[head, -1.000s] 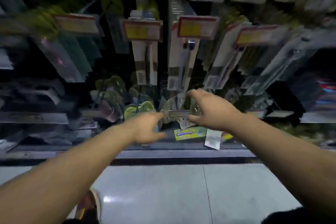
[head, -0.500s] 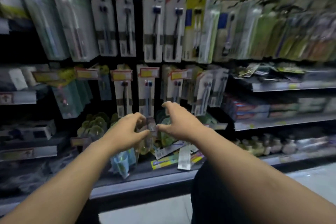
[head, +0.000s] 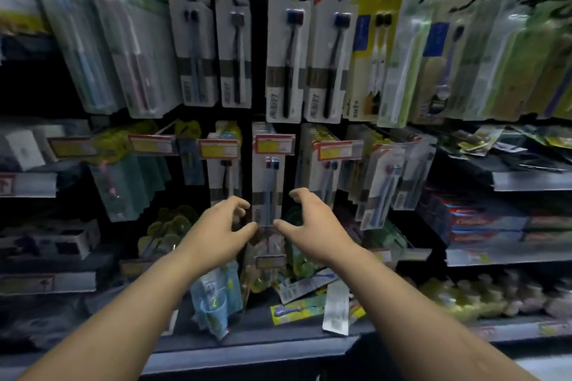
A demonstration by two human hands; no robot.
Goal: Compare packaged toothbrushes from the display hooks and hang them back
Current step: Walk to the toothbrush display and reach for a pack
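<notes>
At the middle of the lower hook row, the left hand and the right hand are hovering level with each other. The two bare forearms are running up from the bottom corners of the view and converging. Each hand is showing its back to the camera, the thumb lying low and the fingers arching above it in a loose claw. The fingers of both hands are released and are grasping nothing.

A narrow dark gap is showing on each side of the packaged toothbrush. Neighbouring packs are hanging near on both flanks. A yellow price tag is covering the pack's top, and the upper row of packs is hanging just above that. Below the hands, a shelf is carrying loose packets lying flat or tilted.

The packaged toothbrush is hanging upright between the two hands, its lower edge sitting between the thumb tips. The left thumb is lying just beside the lower left corner and the right thumb just beside the lower right corner. Whether either is touching the card cannot be told.
</notes>
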